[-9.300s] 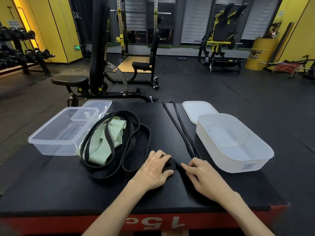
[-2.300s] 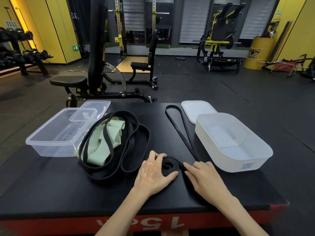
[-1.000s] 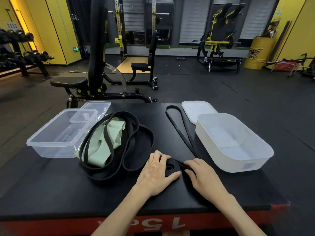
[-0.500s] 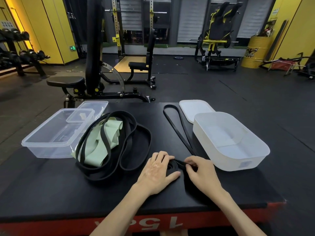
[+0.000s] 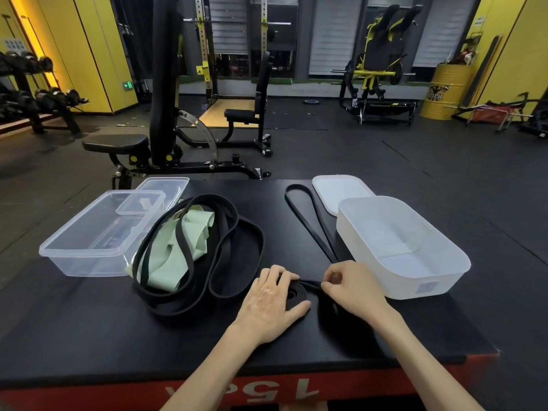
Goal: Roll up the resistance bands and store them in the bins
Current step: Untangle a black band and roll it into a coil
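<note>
While the left hand (image 5: 272, 304) cups the coiled start of the thin black rubber resistance band (image 5: 298, 293) between curved fingers and thumb, we see the right hand (image 5: 353, 289) pinching the flat strap just right of the coil, fingertips closed tight, near the front edge of the black-topped platform box (image 5: 89, 330). The unrolled loop runs back over bare mat between the white opaque plastic bin (image 5: 415, 289), close on the right, and a pile of thick black loop bands (image 5: 184, 307) tangled over a pale green flat band (image 5: 166, 262) on the left. We note a clear plastic bin (image 5: 89, 265) touching that pile's far-left side and a black weight bench (image 5: 115, 143) behind the box.
</note>
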{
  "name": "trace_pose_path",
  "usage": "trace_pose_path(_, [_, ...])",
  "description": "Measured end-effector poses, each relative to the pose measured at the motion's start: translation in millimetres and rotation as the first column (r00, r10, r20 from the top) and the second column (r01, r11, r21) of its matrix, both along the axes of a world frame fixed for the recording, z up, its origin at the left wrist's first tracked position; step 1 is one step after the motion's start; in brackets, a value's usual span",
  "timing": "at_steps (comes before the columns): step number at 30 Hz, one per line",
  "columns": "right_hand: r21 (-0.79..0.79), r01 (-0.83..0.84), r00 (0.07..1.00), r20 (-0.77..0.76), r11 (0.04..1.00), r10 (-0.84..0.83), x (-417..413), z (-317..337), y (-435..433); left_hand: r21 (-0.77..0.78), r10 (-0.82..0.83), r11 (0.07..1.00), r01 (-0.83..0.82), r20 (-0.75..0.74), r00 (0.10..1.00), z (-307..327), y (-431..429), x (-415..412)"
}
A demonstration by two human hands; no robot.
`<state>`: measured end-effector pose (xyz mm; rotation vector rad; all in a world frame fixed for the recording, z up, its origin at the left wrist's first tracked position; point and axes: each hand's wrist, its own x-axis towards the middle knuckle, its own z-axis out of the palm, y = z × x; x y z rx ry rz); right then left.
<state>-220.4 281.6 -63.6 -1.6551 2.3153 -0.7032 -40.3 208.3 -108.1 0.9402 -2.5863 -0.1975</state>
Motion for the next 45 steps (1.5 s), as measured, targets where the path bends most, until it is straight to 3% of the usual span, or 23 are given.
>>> trace_pose_path(5, [-0.089, -0.133, 0.991, -0.023, 0.987, 0.131, 1.2, -17.3, 17.7, -0.006, 0.063, 0.998, -0.063, 0.004, 0.998, -0.4, 0.8, -2.1])
trace_pose_path(8, [-0.118, -0.12, 0.993, -0.006, 0.986, 0.12, 3.4, -22.0, 18.5, 0.001, 0.095, 0.995, -0.096, 0.025, 0.995, 1.2, 0.6, -5.0])
trace_pose_path(12, [-0.082, -0.12, 0.986, -0.122, 0.989, 0.11, 7.8, -16.5, 12.3, 0.018, 0.069, 0.997, -0.07, 0.04, 0.997, -1.2, -1.1, -1.8])
trace_pose_path(16, [-0.047, -0.035, 0.999, 0.023, 0.998, 0.037, -1.1, -12.3, 3.8, 0.025, 0.039, 0.999, -0.04, 0.042, 0.998, -0.9, -1.6, -0.6])
trace_pose_path(19, [-0.052, -0.043, 0.999, -0.009, 0.998, 0.042, -0.6, -12.0, -0.2, 0.028, 0.043, 0.999, -0.044, 0.037, 0.998, 0.0, -0.8, -0.7])
trace_pose_path(27, [-0.056, -0.217, 0.972, -0.103, 0.975, 0.211, -5.7, -18.7, 16.6, 0.038, 0.106, 0.994, -0.107, 0.035, 0.994, 3.0, 3.1, -6.7])
trace_pose_path(30, [-0.137, -0.214, 0.952, -0.25, 0.967, 0.175, -4.3, -28.2, 22.1, 0.038, 0.153, 0.987, -0.155, 0.056, 0.987, 2.3, 4.2, -10.8])
trace_pose_path(36, [-0.292, -0.23, 0.959, -0.233, 0.928, 0.165, 20.1, -37.7, 24.2, 0.054, 0.299, 0.952, -0.302, 0.059, 0.952, 1.3, 12.7, -23.3])
trace_pose_path(38, [-0.33, -0.208, 0.967, -0.209, 0.921, 0.143, 20.2, -39.6, 24.5, 0.11, 0.201, 0.973, -0.205, 0.039, 0.979, 0.1, 9.0, -18.0])
trace_pose_path(41, [-0.343, -0.214, 0.967, -0.209, 0.915, 0.148, 17.5, -42.2, 24.2, 0.21, -0.074, 0.976, 0.057, 0.073, 0.995, 5.4, -3.1, -4.7])
trace_pose_path(45, [-0.321, -0.248, 0.958, -0.223, 0.914, 0.182, 13.8, -43.0, 25.4, 0.279, -0.227, 0.944, 0.173, 0.171, 0.959, 12.5, -13.7, 5.0])
